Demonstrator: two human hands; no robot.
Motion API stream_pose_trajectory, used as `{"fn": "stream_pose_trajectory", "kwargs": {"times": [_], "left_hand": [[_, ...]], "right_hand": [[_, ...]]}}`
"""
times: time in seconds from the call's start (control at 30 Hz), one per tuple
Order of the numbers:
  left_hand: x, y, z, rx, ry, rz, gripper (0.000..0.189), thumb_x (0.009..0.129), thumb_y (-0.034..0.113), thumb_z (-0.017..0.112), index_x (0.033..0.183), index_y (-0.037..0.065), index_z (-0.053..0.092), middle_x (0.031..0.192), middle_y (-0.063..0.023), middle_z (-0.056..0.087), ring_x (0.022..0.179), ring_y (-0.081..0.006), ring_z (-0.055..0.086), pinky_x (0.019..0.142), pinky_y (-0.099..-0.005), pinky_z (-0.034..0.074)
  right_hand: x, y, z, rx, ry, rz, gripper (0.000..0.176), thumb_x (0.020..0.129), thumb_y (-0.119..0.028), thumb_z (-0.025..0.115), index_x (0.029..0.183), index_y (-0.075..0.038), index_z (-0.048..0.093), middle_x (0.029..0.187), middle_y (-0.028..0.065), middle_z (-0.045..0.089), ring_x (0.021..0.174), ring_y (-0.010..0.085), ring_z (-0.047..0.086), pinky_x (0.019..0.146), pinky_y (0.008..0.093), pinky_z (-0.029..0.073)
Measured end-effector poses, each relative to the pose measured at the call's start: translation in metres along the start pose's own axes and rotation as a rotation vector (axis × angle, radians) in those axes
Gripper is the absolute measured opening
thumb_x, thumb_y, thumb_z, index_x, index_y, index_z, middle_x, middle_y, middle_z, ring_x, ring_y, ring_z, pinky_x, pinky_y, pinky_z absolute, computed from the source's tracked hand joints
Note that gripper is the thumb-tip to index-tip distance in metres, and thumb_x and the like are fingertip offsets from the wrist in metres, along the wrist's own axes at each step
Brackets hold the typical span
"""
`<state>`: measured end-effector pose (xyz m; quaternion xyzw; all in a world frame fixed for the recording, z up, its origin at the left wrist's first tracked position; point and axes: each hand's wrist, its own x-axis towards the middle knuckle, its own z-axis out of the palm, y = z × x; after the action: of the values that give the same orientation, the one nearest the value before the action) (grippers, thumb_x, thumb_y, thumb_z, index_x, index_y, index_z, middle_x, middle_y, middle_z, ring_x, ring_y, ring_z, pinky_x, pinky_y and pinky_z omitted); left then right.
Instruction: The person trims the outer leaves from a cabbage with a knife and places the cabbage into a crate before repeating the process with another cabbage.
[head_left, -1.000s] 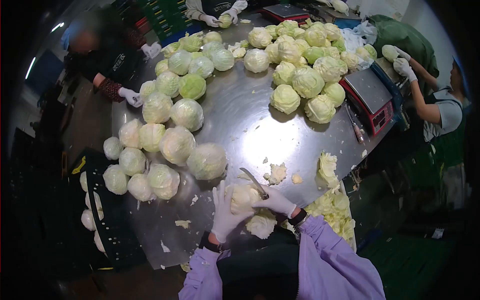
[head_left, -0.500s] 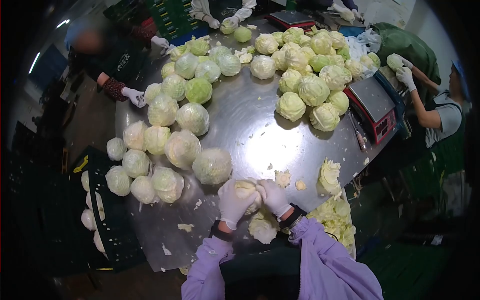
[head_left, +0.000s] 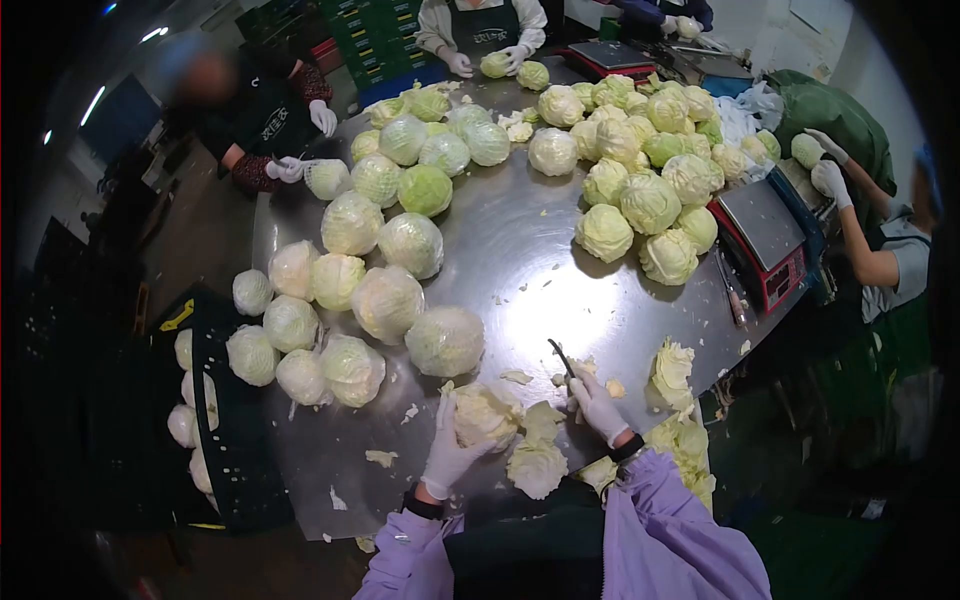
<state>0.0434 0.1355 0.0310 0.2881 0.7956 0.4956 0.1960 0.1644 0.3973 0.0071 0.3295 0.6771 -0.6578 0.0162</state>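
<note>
My left hand [head_left: 450,445], in a white glove, is wrapped round the left side of a pale cabbage [head_left: 487,415] near the front of the metal table. To the right of it, my gloved right hand [head_left: 598,407] grips a knife [head_left: 558,355] whose thin, dark, slightly curved blade points up and away. Its handle is mostly hidden in the fingers. Between the two hands, loose cabbage leaves [head_left: 537,468] lie close to my body.
Wrapped cabbages [head_left: 445,341] cover the table's left side. Unwrapped cabbages [head_left: 650,203] are heaped at the back right, beside a red scale [head_left: 765,240]. A dark crate [head_left: 230,430] stands at the left edge. Co-workers stand around the table.
My right hand has come away from the cabbage to the right, and a knife now shows in it. The left hand stays on the cabbage. The view has shifted slightly.
</note>
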Motion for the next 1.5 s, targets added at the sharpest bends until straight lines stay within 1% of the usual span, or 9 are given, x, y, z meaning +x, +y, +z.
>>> {"fn": "stream_pose_trajectory", "kwargs": {"times": [0.17,0.27,0.4,0.53,0.6,0.73,1.13,1.23,1.5], "left_hand": [[0.018,0.043,0.038,0.151,0.078,-0.015,0.101,0.07,0.042,0.078,0.143,-0.002,0.025,0.147,-0.0251,0.024,0.137,-0.0381,0.026,0.111,-0.0431,0.027],[0.03,0.049,0.057,0.427,0.013,-0.042,0.091,0.068,0.04,0.074,0.14,0.001,0.033,0.14,-0.0192,0.037,0.128,-0.0369,0.036,0.103,-0.0447,0.034],[0.032,0.055,0.063,0.629,0.0,0.103,0.083,0.067,0.037,0.069,0.136,0.002,0.039,0.12,-0.0172,0.048,0.119,-0.0357,0.043,0.095,-0.0449,0.038],[0.039,0.048,0.049,0.603,-0.146,0.038,0.079,0.068,0.04,0.071,0.131,0.002,0.042,0.122,-0.0186,0.048,0.115,-0.0362,0.044,0.096,-0.0457,0.038],[0.043,0.044,0.047,0.581,-0.04,0.238,0.079,0.065,0.04,0.077,0.125,-0.001,0.046,0.126,-0.0219,0.047,0.112,-0.0384,0.047,0.092,-0.0461,0.042],[0.05,0.047,0.03,0.497,-0.247,0.174,0.087,0.07,0.049,0.074,0.134,0.001,0.041,0.139,-0.0222,0.038,0.127,-0.0394,0.037,0.104,-0.0469,0.033],[0.047,0.053,0.013,0.347,-0.415,0.064,0.086,0.072,0.039,0.076,0.139,0.003,0.037,0.139,-0.021,0.039,0.131,-0.0405,0.034,0.109,-0.0446,0.03],[0.045,0.043,0.019,0.397,-0.263,0.289,0.086,0.069,0.039,0.078,0.135,0.001,0.039,0.132,-0.0216,0.044,0.126,-0.0397,0.039,0.106,-0.0442,0.033],[0.044,0.045,0.003,0.338,-0.347,0.313,0.082,0.071,0.029,0.077,0.137,0.001,0.037,0.14,-0.0185,0.04,0.133,-0.037,0.035,0.11,-0.0398,0.031]], "right_hand": [[-0.048,-0.059,0.016,-0.463,0.154,-0.482,0.059,0.094,-0.031,0.053,0.14,0.0,0.035,0.129,0.0255,0.052,0.111,0.036,0.058,0.09,0.0384,0.047],[-0.048,-0.054,0.042,-0.607,0.11,-0.567,0.06,0.093,-0.033,0.052,0.139,0.0,0.035,0.137,0.0257,0.043,0.117,0.0381,0.052,0.092,0.0395,0.047],[-0.023,-0.042,0.046,-0.627,0.072,-0.506,0.056,0.092,-0.033,0.052,0.136,-0.001,0.039,0.129,0.0241,0.05,0.106,0.039,0.057,0.085,0.0421,0.049],[-0.01,-0.041,0.045,-0.791,0.081,-0.533,0.052,0.091,-0.036,0.053,0.131,-0.003,0.045,0.117,0.022,0.058,0.097,0.0365,0.061,0.077,0.0439,0.051],[-0.001,-0.049,0.035,-0.805,0.111,-0.702,0.047,0.091,-0.039,0.054,0.121,-0.004,0.052,0.099,0.0199,0.064,0.087,0.0352,0.064,0.068,0.045,0.051],[0.002,-0.072,0.017,-0.806,0.047,-0.53,0.039,0.088,-0.042,0.057,0.102,-0.006,0.059,0.072,0.0167,0.065,0.069,0.0363,0.065,0.064,0.0444,0.05],[0.002,-0.085,0.015,-0.792,-0.142,-0.546,0.054,0.072,-0.048,0.074,0.095,0.0,0.06,0.084,0.0202,0.065,0.079,0.0358,0.064,0.07,0.0417,0.05],[0.012,-0.076,0.008,-0.736,-0.15,-0.623,0.049,0.071,-0.047,0.075,0.093,-0.005,0.065,0.078,0.0156,0.067,0.071,0.0331,0.065,0.065,0.0401,0.052],[0.048,-0.065,-0.002,-0.77,-0.05,-0.468,0.031,0.084,-0.035,0.064,0.089,-0.005,0.067,0.076,0.0184,0.065,0.073,0.0352,0.064,0.067,0.0411,0.05]]}}
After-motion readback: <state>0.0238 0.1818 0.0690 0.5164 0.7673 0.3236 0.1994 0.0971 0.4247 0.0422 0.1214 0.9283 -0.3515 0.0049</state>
